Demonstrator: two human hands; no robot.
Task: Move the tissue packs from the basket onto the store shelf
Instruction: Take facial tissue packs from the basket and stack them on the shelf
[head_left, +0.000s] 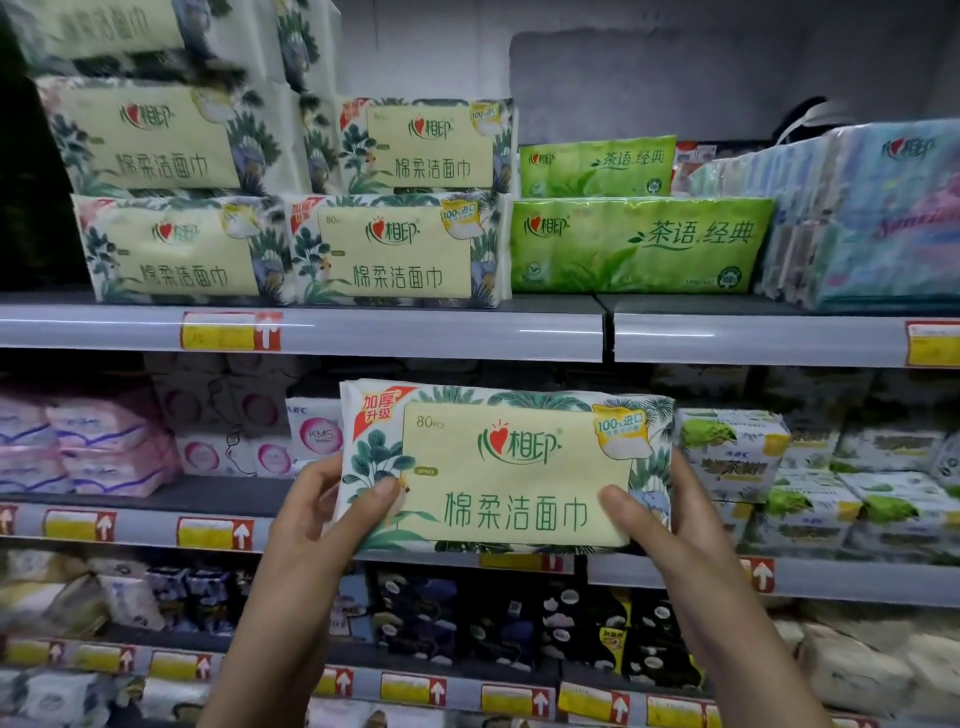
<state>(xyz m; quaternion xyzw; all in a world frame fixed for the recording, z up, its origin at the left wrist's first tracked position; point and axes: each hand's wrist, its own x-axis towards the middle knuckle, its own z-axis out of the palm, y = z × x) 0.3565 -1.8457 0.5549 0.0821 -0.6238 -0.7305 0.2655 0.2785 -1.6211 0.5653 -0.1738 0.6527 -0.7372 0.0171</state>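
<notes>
Both hands' grip pinching tissue pack (506, 467); matching packs (395, 252) stacked on shelf (467, 332).

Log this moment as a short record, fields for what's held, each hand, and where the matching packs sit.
held item: tissue pack, cream label, leaf print
left hand: grips pack's left end
right hand: grips pack's right end
matching packs: stacked on upper shelf, left side
neighbours: green packs to their right
basket: not in view

Top shelf (415, 332): leaf-print tissue packs (395, 252) beside green packs (639, 244).
</notes>
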